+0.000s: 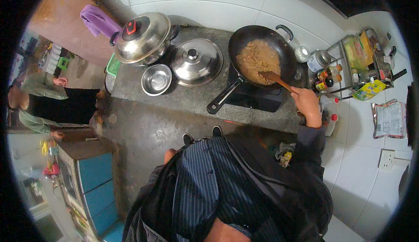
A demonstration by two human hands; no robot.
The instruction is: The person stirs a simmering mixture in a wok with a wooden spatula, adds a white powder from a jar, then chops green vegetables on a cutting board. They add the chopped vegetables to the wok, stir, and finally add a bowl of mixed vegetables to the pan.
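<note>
A black wok (262, 54) full of brownish food stands on a dark cooktop (257, 97) on the stone counter. My right hand (305, 103) grips a wooden spatula (275, 78) whose blade rests in the food at the wok's near side. The wok's long black handle (223, 98) points toward me and nobody holds it. My left hand (169, 154) hangs by my side at hip height, away from the counter, only partly visible past my striped jacket.
On the counter sit a lidded steel pot (142, 36), a flat steel lid (195, 62) and an empty steel bowl (156, 79). A wire rack (362, 63) with bottles and packets stands right. Another person (52, 102) stands at the left by a blue cabinet (94, 185).
</note>
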